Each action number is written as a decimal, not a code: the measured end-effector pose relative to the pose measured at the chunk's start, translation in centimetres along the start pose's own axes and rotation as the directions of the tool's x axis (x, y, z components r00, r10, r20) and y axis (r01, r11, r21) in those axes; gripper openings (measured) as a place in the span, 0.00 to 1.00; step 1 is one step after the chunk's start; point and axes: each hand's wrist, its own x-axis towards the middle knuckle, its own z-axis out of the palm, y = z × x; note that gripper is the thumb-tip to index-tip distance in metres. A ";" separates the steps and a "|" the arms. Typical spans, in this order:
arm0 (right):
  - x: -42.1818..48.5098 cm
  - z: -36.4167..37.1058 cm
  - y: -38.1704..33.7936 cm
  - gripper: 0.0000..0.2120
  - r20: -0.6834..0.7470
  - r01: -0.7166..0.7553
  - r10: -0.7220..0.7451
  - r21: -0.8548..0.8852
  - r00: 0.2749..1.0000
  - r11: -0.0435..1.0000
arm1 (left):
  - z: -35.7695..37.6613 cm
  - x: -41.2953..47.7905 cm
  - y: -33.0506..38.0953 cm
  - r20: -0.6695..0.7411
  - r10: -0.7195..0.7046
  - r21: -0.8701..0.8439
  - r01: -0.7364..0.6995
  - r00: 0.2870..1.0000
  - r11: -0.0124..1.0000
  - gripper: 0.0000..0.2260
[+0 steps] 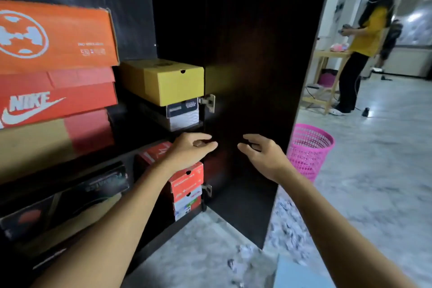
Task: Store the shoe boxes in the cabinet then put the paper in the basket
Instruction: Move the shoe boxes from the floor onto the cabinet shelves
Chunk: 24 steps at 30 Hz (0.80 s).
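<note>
The dark cabinet stands open, its door (252, 77) swung out to the right. Shoe boxes fill the shelves: an orange box (56, 37) over a red Nike box (58, 98) at left, a yellow box (163, 79) on a black-and-white one in the middle, and red boxes (187, 180) lower down. My left hand (191, 147) and my right hand (259, 152) reach forward in front of the door, both with loosely curled fingers and holding nothing. Crumpled paper (285, 229) lies scattered on the floor by the door's foot. A pink mesh basket (308, 149) stands behind the door.
A black box (70, 199) lies on the lower left shelf. A person in a yellow shirt (364, 49) stands at a wooden table at the back right. A light blue flat thing (301, 273) shows at the bottom edge. The floor is grey marble.
</note>
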 end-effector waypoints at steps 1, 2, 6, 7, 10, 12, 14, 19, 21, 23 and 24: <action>-1.3 0.0 1.2 0.22 -0.004 -0.024 0.024 -0.011 1.000 1.000 | 1.3 -0.3 -0.5 0.027 -0.005 0.001 0.005 1.000 1.000 0.17; -2.5 -0.1 2.4 0.22 -0.009 -0.048 0.048 -0.021 0.999 0.999 | 2.7 -0.8 -0.8 0.050 -0.003 0.000 0.003 0.999 1.000 0.16; -7.0 -0.4 7.3 0.23 -0.027 -0.147 0.146 -0.057 0.989 0.987 | 8.7 -3.3 -2.6 0.144 -0.013 -0.038 0.019 0.990 0.999 0.16; -8.1 -0.5 8.5 0.23 -0.029 -0.169 0.168 -0.054 0.985 0.984 | 10.3 -4.1 -3.0 0.172 -0.019 -0.044 0.027 0.985 0.999 0.15; -11.9 -0.4 12.6 0.22 -0.063 -0.231 0.229 -0.010 0.971 0.973 | 15.2 -7.3 -4.9 0.226 -0.078 -0.084 0.099 0.971 0.991 0.14; -14.9 0.0 15.9 0.21 -0.080 -0.275 0.276 0.028 0.958 0.961 | 19.1 -9.7 -6.9 0.261 -0.133 -0.110 0.166 0.956 0.980 0.13; -18.1 0.8 19.4 0.20 -0.072 -0.320 0.325 0.070 0.943 0.945 | 23.0 -12.5 -9.0 0.296 -0.188 -0.123 0.233 0.936 0.965 0.13; -24.3 3.1 26.7 0.20 -0.060 -0.423 0.432 0.123 0.900 0.898 | 31.7 -18.8 -14.1 0.339 -0.302 -0.123 0.360 0.891 0.925 0.17; -27.3 4.1 29.1 0.21 -0.074 -0.478 0.482 0.074 0.873 0.875 | 34.2 -21.5 -15.8 0.364 -0.344 -0.026 0.379 0.866 0.925 0.18; -30.3 5.2 31.2 0.24 -0.089 -0.540 0.537 -0.003 0.839 0.842 | 36.0 -23.8 -17.5 0.398 -0.390 0.132 0.369 0.830 0.920 0.26; -31.5 5.7 32.0 0.26 -0.092 -0.578 0.574 -0.027 0.814 0.816 | 36.5 -24.8 -18.3 0.392 -0.420 0.209 0.365 0.819 0.907 0.31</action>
